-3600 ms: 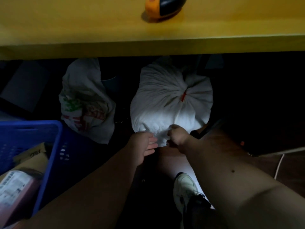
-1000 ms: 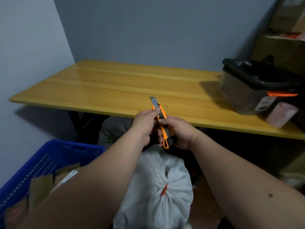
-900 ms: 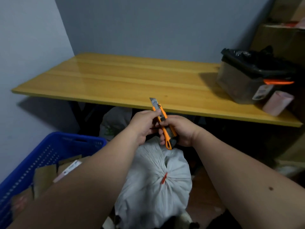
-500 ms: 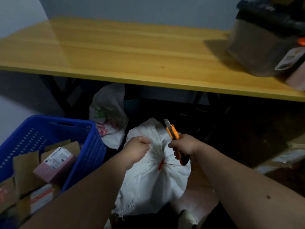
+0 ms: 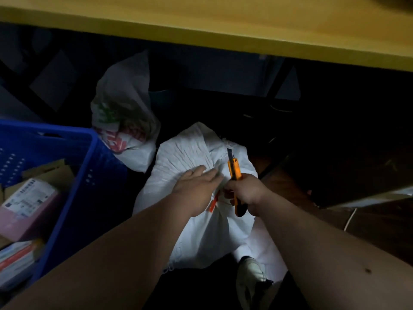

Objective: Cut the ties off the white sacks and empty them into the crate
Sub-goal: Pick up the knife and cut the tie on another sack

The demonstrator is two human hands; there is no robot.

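A white sack lies on the floor under the table, gathered at its neck by an orange tie. My left hand lies flat on the sack just left of the tie, fingers straight. My right hand grips an orange utility knife with its blade out and pointing up, right beside the tie. A blue crate stands at the left with several boxes inside.
A second printed white bag leans behind the crate. The yellow table edge runs overhead. My shoe shows below the sack. Dark table legs and boxes sit at the right.
My view dropped under the table. My left hand opened and now lies flat on the sack. The knife in my right hand came closer to the orange tie.
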